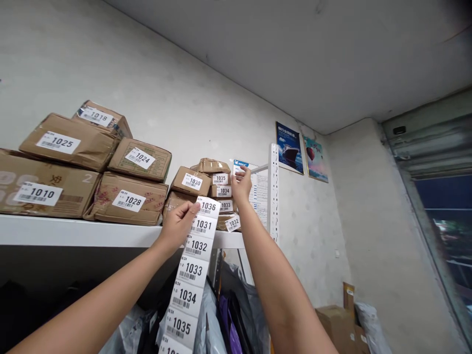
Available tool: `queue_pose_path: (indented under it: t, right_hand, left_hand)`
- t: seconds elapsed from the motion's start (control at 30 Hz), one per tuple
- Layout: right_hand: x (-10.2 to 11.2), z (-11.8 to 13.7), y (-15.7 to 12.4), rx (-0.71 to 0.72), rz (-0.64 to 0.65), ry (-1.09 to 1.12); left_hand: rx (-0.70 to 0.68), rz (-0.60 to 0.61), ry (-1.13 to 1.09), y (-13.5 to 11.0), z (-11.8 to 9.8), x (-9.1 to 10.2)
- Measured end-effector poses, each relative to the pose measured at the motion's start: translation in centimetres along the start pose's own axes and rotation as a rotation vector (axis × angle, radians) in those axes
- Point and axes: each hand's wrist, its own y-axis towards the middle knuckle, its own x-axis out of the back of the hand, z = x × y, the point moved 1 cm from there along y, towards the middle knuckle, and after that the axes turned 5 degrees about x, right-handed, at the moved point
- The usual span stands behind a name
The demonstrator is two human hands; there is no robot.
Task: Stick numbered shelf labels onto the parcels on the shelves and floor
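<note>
My left hand [177, 223] is closed on a long strip of numbered barcode labels [195, 269], pinching it by the top edge near 1036. The strip hangs down past the bottom of the view. My right hand [242, 186] is raised at the right side of a stack of small parcels, its fingers partly spread and nothing visible in them. Its thumb side is close to the parcel labelled 1035 [220, 179]; whether it touches is unclear. Below that lie parcels labelled 1034 [223, 191], 1033 [226, 205] and 1032 [232, 223]. An unlabelled-looking brown parcel [214, 165] tops the stack.
Larger labelled cartons [142, 182] fill the left of the white shelf [73, 231]. A perforated upright post [273, 191] stands at the shelf's right end. Bagged parcels [230, 319] hang or lie below. More boxes [334, 319] sit on the lower right.
</note>
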Motion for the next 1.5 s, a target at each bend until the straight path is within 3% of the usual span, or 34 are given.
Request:
queue_pose_path:
  t: [0.07,0.13,0.17,0.2,0.23,0.37,0.57,0.63,0.77,0.93,1.1,1.2,1.3,1.4,1.5]
  right_hand:
    - [1.1,1.9,-2.1,-0.009,0.11,0.082]
    - [1.8,3.8,-4.9,-0.064,0.506,0.22]
    - [2.1,4.5,-6.3,-0.106,0.654,0.267]
    - [2.4,4.9,-7.5,-0.137,0.724,0.305]
    - [2.5,5.2,-8.5,-0.152,0.719,0.331]
    - [2.5,4.6,-9.3,-0.123,0.476,0.366]
    - [2.2,4.5,-8.0,-0.031,0.225,0.283]
    - [2.0,4.8,-7.9,-0.029,0.186,0.294]
    - [1.4,4.5,-7.3,-0.058,0.171,0.299]
    - [0.4,4.1,-6.7,-0.065,0.132,0.272]
    - [-0.4,4.5,-6.6,0.013,0.182,0.283]
    - [-0.5,4.3,-4.9,0.097,0.125,0.218]
    - [-1.1,3.8,-1.3,0.104,0.04,0.053]
    - [-2.3,3.3,2.2,0.121,0.09,-0.196]
    - [-3.2,2.9,3.9,0.15,0.155,-0.309]
  left_hand:
    - [-0.072,-0.034,0.029,0.2,-0.2,0.3]
    - [-0.121,-0.07,0.101,0.4,-0.3,0.3]
    - [-0.127,-0.077,0.131,0.5,-0.4,0.2]
    - [-0.117,-0.072,0.136,0.6,-0.5,0.0]
    - [-0.094,-0.062,0.112,0.7,-0.6,-0.3]
    - [0.02,-0.027,-0.107,1.1,-1.3,-2.1]
    - [-0.029,-0.131,0.065,2.0,-1.0,-3.1]
    - [-0.013,-0.12,-0.012,2.4,-0.7,-3.0]
    - [0.036,-0.115,-0.122,2.8,-0.3,-2.6]
    - [-0.027,-0.252,0.171,2.3,-0.7,-1.8]
    - [-0.044,-0.294,0.272,2.3,-0.7,-0.9]
    - [-0.063,-0.235,0.335,2.4,0.1,0.3]
    - [-0.135,-0.133,0.501,2.0,1.3,2.3]
    - [-0.253,-0.02,0.597,1.6,2.3,4.2]
    - [-0.303,0.067,0.591,1.4,2.9,5.2]
